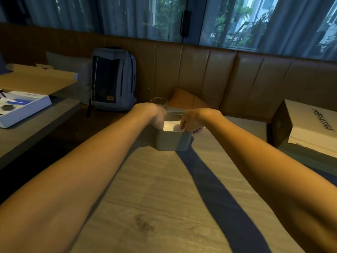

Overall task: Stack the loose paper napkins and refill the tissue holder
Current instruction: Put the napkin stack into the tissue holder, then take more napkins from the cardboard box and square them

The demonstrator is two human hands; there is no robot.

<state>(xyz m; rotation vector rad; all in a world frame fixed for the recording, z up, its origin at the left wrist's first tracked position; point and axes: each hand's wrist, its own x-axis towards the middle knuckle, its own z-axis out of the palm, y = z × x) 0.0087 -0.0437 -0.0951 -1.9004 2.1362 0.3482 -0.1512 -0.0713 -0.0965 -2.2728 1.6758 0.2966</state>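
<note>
A grey box-shaped tissue holder [172, 141] stands open-topped on the wooden table [155, 189], far from me. White paper napkins [171, 126] lie inside it, partly hidden by my hands. My left hand [156, 116] reaches down into the holder's left side with its fingers curled onto the napkins. At the holder's right side, my right hand [191, 121] has its fingers bent over the rim and onto the napkins. The fingertips of both hands are hidden inside the holder.
A drinking glass [159, 102] stands just behind the holder. A grey backpack [113, 79] sits on the leather bench. Open cardboard and white boxes [23, 105] lie on the left table. A white box [313, 125] sits at the right.
</note>
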